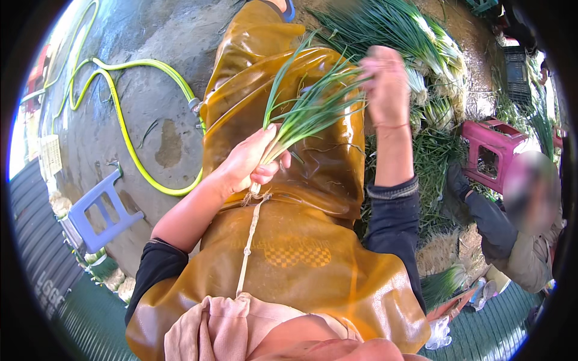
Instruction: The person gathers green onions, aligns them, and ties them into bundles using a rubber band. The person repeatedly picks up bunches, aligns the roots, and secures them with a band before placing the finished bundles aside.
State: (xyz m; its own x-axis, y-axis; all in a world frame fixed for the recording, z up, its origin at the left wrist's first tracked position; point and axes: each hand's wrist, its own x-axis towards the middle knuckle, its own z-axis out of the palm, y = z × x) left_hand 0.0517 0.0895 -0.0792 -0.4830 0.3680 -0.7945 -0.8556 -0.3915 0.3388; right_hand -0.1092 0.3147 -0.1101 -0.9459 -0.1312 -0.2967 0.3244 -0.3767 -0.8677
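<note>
My left hand (257,158) is closed around the pale lower stems of a small bunch of green onions (302,117), held over my lap. The green leaves fan out up and to the right. At the leaf tips is my right hand (386,85), blurred, its fingers bent; whether it grips any leaves cannot be told. A shiny amber waterproof apron (289,225) covers my lap and chest. Just beyond my right hand lies a large pile of green onions (397,31), with pale root ends at the right.
A yellow-green hose (122,122) loops on the wet floor at left, near a blue plastic stool (101,212). Loose green leaves (433,167) lie at right beside a pink stool (487,149). Another person (519,243) sits at far right, near a black crate (517,74).
</note>
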